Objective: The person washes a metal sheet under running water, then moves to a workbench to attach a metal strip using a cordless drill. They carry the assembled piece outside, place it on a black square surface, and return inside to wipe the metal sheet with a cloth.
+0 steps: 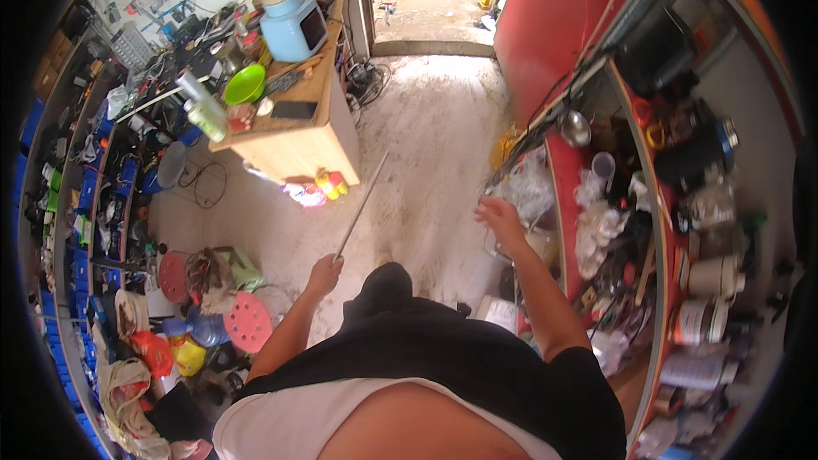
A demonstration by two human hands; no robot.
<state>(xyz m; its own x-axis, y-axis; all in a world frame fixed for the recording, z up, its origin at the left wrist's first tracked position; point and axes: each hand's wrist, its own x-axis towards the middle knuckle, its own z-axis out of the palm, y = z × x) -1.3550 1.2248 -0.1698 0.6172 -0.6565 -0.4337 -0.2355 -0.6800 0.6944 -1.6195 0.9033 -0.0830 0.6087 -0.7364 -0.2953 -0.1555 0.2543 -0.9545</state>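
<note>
Head view: left hand [325,275] grips rod [364,203], right hand [504,223] near plastic bags [530,194].

Daylight fills a doorway [434,0], wooden bench [317,153] to its left, red panel [554,17] and crowded shelves [565,179] to its right, scuffed pale floor [434,119] before it.
</note>
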